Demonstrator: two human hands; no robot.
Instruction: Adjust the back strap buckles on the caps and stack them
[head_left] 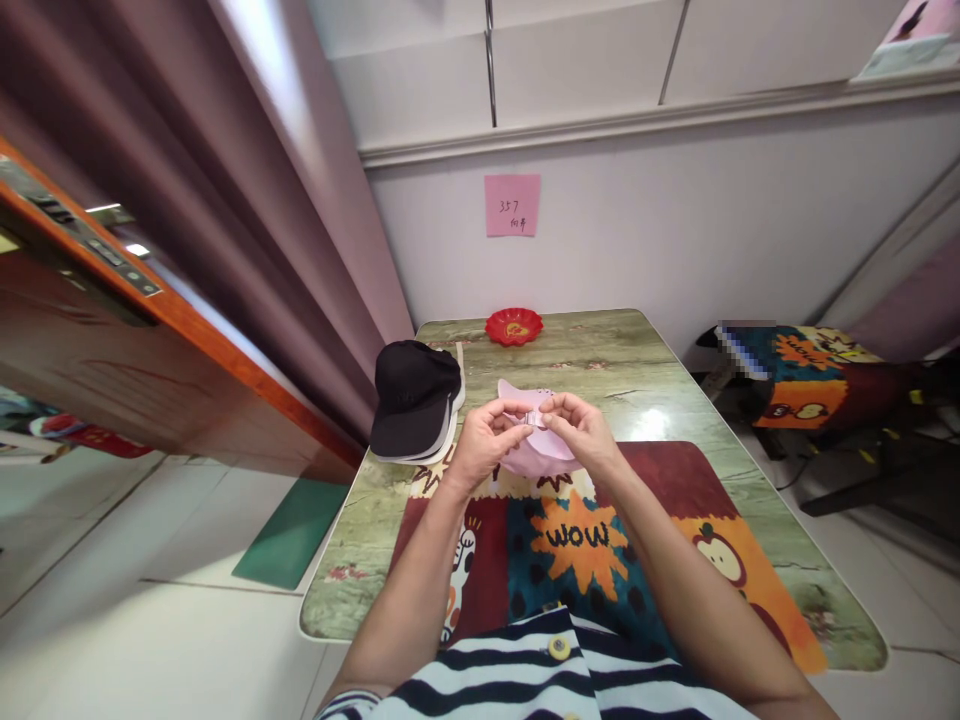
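A pink cap [541, 458] is between my two hands above the table, over the back edge of a colourful mat [547, 550]. My left hand [491, 437] pinches one side of the cap's back strap, near a small clear or metallic buckle. Close beside it, my right hand [579, 428] pinches the other side of the strap. The fingertips nearly meet at the buckle, whose details are too small to make out. Part of the cap is hidden behind the hands.
A black cap [414, 392] lies on top of lighter caps at the table's left edge. A red scalloped dish [514, 326] stands at the back of the green table [630, 370]. A pink note [512, 205] is on the wall, and an orange-edged door [225, 350] stands at left.
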